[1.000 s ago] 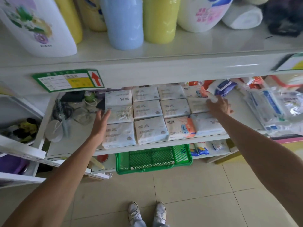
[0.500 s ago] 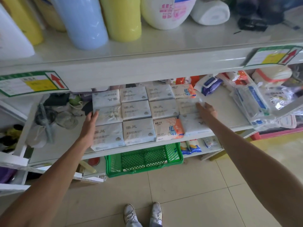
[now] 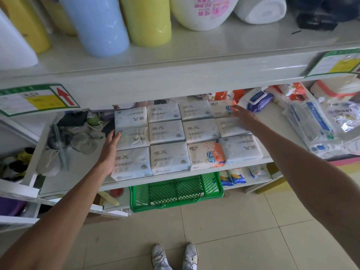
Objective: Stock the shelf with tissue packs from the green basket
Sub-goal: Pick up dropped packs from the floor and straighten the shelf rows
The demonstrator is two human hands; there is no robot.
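the tissue packs lie flat on the middle shelf in a block of three rows by four columns. most wrappers are pale; two carry orange print, one front, one rear right. left hand: flat, fingers extended, pressed against the left edge of the block, grasping nothing. right hand: open, fingers spread, resting at the rear right corner of the block; contact appears light, though the far side is unclear. the green basket sits below the shelf and looks empty.
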